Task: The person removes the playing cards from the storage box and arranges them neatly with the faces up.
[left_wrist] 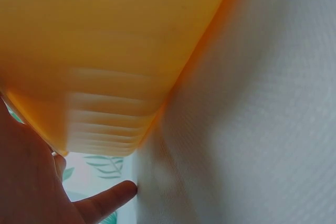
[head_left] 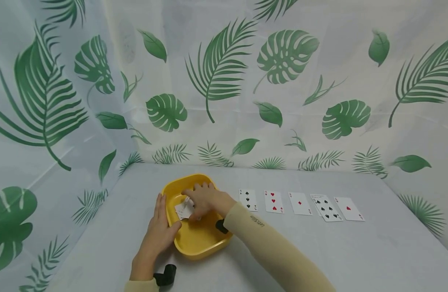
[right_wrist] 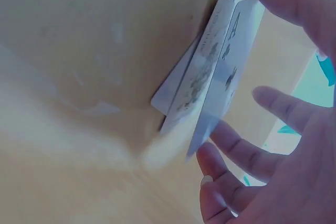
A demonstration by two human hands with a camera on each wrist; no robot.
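A yellow plastic basin (head_left: 194,243) stands on the table, with several loose playing cards (head_left: 183,208) inside toward its far left part. At the left rim, my left hand (head_left: 158,231) holds the basin, thumb over the edge and long fingers along the outer wall. The left wrist view shows the ribbed outer wall (left_wrist: 110,114) and one finger (left_wrist: 107,203) stretched out straight. Reaching into the basin, my right hand (head_left: 205,200) pinches a playing card (right_wrist: 228,77) by its edges between thumb and fingers. More cards (right_wrist: 191,72) lean behind that card; its rank is unclear.
Right of the basin lies a row of face-up cards: a three of spades (head_left: 248,200), a three of hearts (head_left: 273,201), an ace of diamonds (head_left: 300,203), a six of spades (head_left: 327,208) overlapping another card, and an ace of hearts (head_left: 349,209). A leaf-patterned curtain (head_left: 224,134) borders the table.
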